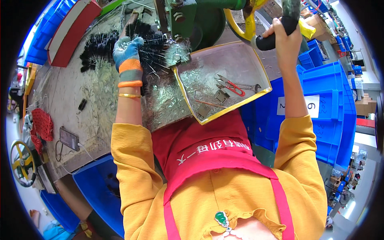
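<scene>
From up here I see my left hand (pixel 127 50), in a blue knit glove with an orange and grey cuff, closed around one of the black bristly wire brushes (pixel 154 48) and holding it up against the green cast-metal press machine (pixel 186 18) at the back of the bench. How tightly the fingers wrap I cannot quite tell, since the bristles hide them. My right hand (pixel 285 30) is bare and fully clenched on the black rubber-gripped lever handle (pixel 276 38) of that machine, arm raised high. As for progress, I judge the work to be somewhere in the middle: a heap of black bristle brushes (pixel 100 50) lies on the worn grey workbench (pixel 68 92) to the left of the glove, though I cannot say which of them are finished and which are waiting. Silvery wire offcuts (pixel 164 100) are strewn thickly near my apron, which suggests many pieces have been handled. The yellow-rimmed shallow metal tray (pixel 256 70) just right of the machine holds red-handled snips (pixel 232 86) and pliers, untouched now. A dark phone (pixel 69 138) on a cable lies at the bench's near-left edge, and blue plastic crates (pixel 328 100) stand well off to my right.
</scene>
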A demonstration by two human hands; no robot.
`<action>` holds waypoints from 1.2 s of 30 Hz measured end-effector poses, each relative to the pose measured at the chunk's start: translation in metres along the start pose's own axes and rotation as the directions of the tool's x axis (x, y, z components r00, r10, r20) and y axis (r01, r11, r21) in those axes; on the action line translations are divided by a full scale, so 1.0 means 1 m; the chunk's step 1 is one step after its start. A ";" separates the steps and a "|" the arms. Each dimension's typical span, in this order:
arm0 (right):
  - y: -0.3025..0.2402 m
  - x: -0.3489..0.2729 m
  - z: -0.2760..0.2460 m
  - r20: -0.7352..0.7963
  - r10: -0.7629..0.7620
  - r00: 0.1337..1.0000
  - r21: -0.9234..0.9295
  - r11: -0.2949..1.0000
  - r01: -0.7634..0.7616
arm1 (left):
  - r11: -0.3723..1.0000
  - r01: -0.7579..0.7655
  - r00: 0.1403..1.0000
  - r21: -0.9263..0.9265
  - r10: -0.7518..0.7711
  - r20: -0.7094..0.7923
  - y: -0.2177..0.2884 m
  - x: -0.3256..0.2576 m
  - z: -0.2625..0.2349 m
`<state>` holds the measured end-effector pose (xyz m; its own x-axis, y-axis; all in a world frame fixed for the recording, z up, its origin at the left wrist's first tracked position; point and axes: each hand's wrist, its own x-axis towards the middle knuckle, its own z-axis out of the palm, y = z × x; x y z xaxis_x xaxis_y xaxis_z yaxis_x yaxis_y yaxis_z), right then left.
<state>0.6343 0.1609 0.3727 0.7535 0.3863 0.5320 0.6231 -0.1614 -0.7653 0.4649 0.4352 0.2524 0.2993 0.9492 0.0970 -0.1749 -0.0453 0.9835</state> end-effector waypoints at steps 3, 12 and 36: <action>-0.023 0.022 -0.003 0.054 0.056 0.997 -0.038 0.998 -0.054 | 0.998 -0.069 0.994 -0.005 0.069 -0.079 -0.004 0.000 -0.005; -0.067 0.073 -0.003 0.037 0.292 0.956 -0.157 0.946 -0.283 | 0.994 -0.029 0.992 0.103 0.041 -0.116 0.000 0.001 0.010; -0.050 0.043 -0.009 0.050 0.166 0.985 -0.005 0.986 -0.166 | 0.967 -0.004 1.000 0.253 0.001 0.010 -0.015 0.012 0.002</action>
<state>0.6370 0.1774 0.4371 0.8352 0.3987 0.3787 0.4901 -0.2275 -0.8415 0.4725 0.4466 0.2395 0.3081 0.9461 0.0997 0.0672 -0.1262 0.9897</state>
